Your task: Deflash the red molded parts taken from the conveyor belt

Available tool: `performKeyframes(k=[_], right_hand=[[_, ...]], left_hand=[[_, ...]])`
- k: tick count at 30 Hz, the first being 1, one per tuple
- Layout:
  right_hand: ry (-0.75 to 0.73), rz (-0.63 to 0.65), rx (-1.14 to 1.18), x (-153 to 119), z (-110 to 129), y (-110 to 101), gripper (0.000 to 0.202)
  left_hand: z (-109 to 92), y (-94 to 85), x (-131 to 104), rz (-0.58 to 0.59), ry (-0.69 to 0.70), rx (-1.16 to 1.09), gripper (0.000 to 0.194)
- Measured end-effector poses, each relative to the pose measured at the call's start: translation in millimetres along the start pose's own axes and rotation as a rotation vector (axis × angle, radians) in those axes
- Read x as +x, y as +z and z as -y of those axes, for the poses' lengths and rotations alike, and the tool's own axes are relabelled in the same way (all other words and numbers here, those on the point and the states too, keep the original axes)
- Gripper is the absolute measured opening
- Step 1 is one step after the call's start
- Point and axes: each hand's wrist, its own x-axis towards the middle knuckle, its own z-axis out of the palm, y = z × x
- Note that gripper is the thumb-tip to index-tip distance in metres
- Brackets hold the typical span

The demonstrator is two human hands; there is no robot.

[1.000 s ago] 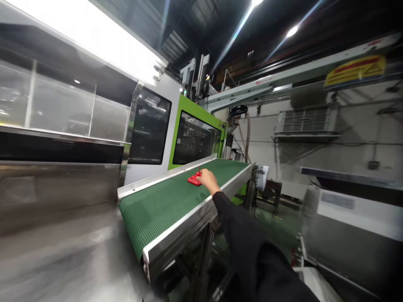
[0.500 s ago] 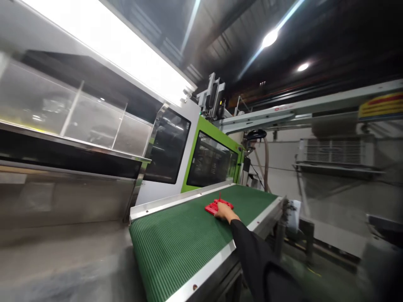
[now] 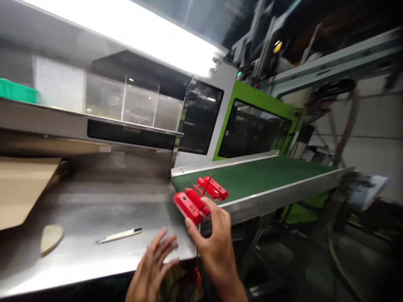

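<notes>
Red moulded plastic parts (image 3: 192, 206), joined by a thin runner with an upright sprue, are gripped between the thumb and fingers of my right hand (image 3: 214, 239). They hang above the seam between the steel table and the conveyor's near end. My left hand (image 3: 155, 262) is just left of them, fingers spread, touching nothing. On the steel table (image 3: 126, 209) to its left lies a pale-handled knife (image 3: 121, 236), its thin blade toward the left. A beige half-round piece (image 3: 52, 239) rests farther left.
The green conveyor belt (image 3: 258, 176) runs off to the right beside a green-and-white machine (image 3: 226, 121). Cardboard (image 3: 25, 184) lies on the table's left side. A shelf with clear dividers (image 3: 138, 100) and a green bin (image 3: 17, 91) stands above the table.
My right hand has lifted the red parts off the belt and brought them nearer, toward the table. My left hand has come into view. The camera has turned left.
</notes>
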Motion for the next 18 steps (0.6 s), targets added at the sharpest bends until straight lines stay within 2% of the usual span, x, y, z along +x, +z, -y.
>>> performKeyframes(k=[1, 3, 5, 7, 10, 13, 16, 18], right_hand=[[-0.024, -0.035, 0.097, -26, 29, -1, 0.06], [-0.067, -0.036, 0.277, -61, 76, -1, 0.06], [-0.092, 0.027, 0.383, -77, 106, 1, 0.061], [-0.098, 0.096, 0.455, -80, 123, 6, 0.061], [-0.088, 0.129, 0.57, -79, 135, 17, 0.06], [-0.078, 0.179, 0.613, -84, 137, 25, 0.057], [-0.013, 0.234, 0.688, -90, 128, 29, 0.053], [0.087, 0.203, 0.741, -90, 113, 32, 0.05]], left_hand=[[-8, -1.9, 1, -0.114, 0.05, -0.205, 0.064], [-25, -4.4, -4, -0.252, 0.107, -0.37, 0.056], [-42, -7.2, -15, -0.336, 0.156, -0.423, 0.049], [-56, -12.9, -26, -0.396, 0.197, -0.429, 0.047], [-64, -27.9, -35, -0.479, 0.209, -0.481, 0.044], [-62, -42.9, -34, -0.527, 0.18, -0.561, 0.047], [-59, -50.4, -27, -0.541, 0.158, -0.606, 0.051], [-59, -51.5, -21, -0.551, 0.151, -0.626, 0.052]])
